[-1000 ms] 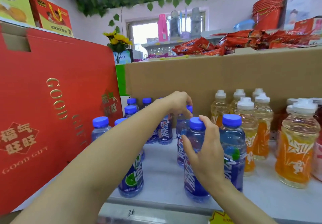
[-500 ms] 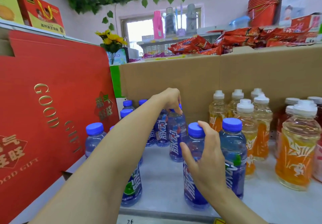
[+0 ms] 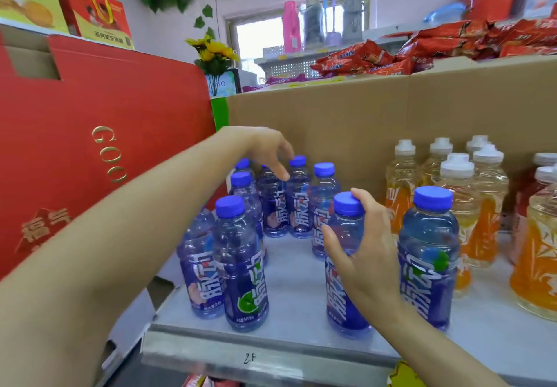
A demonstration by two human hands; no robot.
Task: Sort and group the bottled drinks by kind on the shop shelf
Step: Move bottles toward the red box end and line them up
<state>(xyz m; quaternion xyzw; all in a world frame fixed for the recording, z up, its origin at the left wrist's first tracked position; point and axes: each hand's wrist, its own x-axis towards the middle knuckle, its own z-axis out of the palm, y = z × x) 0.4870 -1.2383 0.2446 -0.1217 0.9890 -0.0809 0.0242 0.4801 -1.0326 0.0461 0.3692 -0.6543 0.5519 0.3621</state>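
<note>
Right, right hand [image 3: 360, 254] is gripping a clear blue-tinted plastic bottle with a blue screw cap [image 3: 346, 248] at the front of the grey shop shelf [image 3: 295, 302]: thumb is lying across the shoulder, fingers are curling round the neck and cap from the right, forearm is coming in from lower right. Left arm is reaching across from lower left, wrist bent down; left hand [image 3: 268, 148] is hovering over the back cluster of blue-capped bottles [image 3: 298, 199], fingers loosely spread, one fingertip touching or just beside a bottle's shoulder, gripping nothing. Two more blue bottles are standing front-left, one front-right. Orange-labelled clear bottles with white caps [image 3: 458, 205] are standing grouped to the right, in front of a brown cardboard box [image 3: 361, 115].
</note>
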